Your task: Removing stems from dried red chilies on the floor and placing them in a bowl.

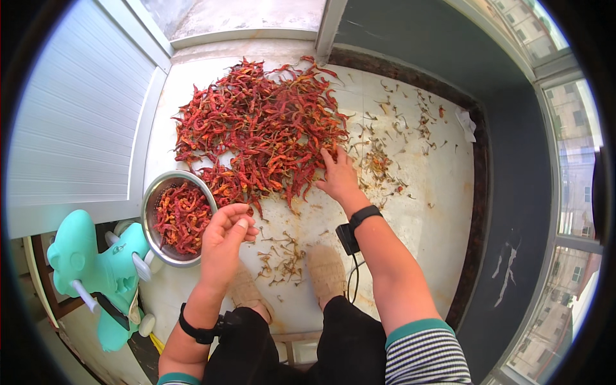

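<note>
A wide heap of dried red chili peppers (256, 122) lies on the white floor in front of me. My right hand (340, 176) reaches to the heap's right edge, thumb and fingers apart, fingertips at the peppers. My left hand (224, 237) hovers by the right rim of a metal bowl (153, 239). Its fingers are curled in toward the thumb, and whatever they may hold is hidden. Inside the bowl sit more red peppers (183, 218). Loose pepper stems (282, 260) are strewn between my feet and the heap.
More stems and pepper bits (378, 160) are scattered to the right of the heap. A turquoise ride-on toy (96, 256) stands at the left, below a white panelled door (83, 115). A dark grey wall (520, 167) bounds the right side. A black box (347, 239) with a cable hangs by my right wrist.
</note>
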Demonstrator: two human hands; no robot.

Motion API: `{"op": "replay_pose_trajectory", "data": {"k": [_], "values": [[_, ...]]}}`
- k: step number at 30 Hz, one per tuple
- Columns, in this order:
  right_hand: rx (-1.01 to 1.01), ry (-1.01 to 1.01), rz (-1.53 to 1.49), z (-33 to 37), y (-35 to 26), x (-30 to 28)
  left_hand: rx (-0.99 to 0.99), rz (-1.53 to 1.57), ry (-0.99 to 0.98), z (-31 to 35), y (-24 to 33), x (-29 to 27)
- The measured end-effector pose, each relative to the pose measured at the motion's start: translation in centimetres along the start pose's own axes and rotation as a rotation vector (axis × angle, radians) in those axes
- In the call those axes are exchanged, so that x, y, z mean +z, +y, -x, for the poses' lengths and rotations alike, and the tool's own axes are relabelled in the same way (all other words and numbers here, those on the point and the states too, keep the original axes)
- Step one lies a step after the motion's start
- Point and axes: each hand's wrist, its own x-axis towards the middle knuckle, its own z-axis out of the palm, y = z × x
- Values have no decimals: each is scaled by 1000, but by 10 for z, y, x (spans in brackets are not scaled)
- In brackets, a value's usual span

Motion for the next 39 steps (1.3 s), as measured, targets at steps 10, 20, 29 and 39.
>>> {"op": "replay_pose_trajectory", "data": {"k": [10,20,29,39], "values": [[-200,-163,-46,19,30,23,-10,8,4,-5,-1,-8],[-637,27,238,-10,-70,-44,3,98,88,-12,-4,-42],[-592,-310,475,-41,-102,-17,47,126,89,-8,-6,-48],[-501,-460,487,8,-79,-39,105,171,163,-7,0,-72]]}}
